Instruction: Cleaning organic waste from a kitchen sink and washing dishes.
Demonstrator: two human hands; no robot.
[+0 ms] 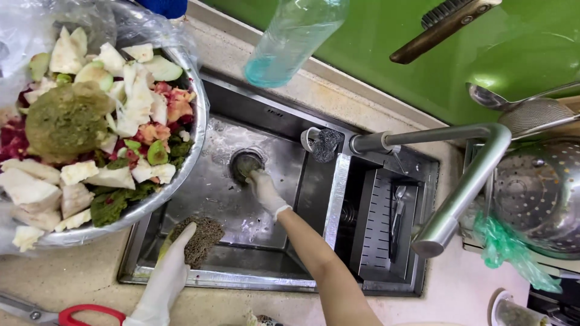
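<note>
Low in the frame, my white-gloved left hand point(166, 276) pinches a flat brown-green scouring sponge point(199, 239) at the steel sink's point(266, 279) near rim; its long axis runs toward the upper right. Farther in, at centre, my gloved right hand point(263, 188) presses closed fingertips into the round drain point(244, 162). Upper left, a steel bowl of fruit peelings point(194, 142) overhangs.

Beige stone counter point(78, 278), steel sink point(211, 279), scrap bowl point(181, 175), red-handled scissors point(66, 315)
</note>
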